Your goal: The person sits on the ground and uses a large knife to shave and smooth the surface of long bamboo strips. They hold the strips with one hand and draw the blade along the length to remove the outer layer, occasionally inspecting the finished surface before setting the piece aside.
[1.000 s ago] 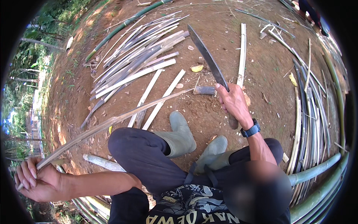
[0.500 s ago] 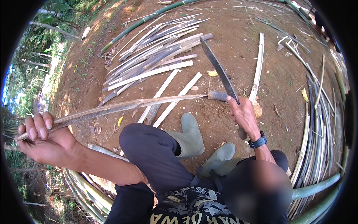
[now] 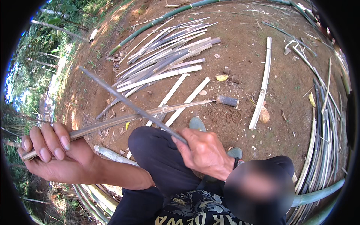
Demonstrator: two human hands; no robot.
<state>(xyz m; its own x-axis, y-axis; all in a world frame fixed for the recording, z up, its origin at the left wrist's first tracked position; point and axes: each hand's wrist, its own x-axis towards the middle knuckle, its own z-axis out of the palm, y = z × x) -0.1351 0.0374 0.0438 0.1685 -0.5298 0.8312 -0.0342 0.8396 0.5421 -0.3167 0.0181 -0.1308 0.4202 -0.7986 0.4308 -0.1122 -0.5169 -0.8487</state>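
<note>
- Two hands are seen at work over bare brown ground (image 3: 240, 63).
- A long bamboo strip (image 3: 123, 119) is gripped at its near end by the left hand (image 3: 56, 157), fingers curled round it.
- A long machete (image 3: 127, 105) is clenched in the right hand (image 3: 204, 152), its blade laid across the strip.
- A pile of split slats (image 3: 165, 60) is spread beyond.
</note>
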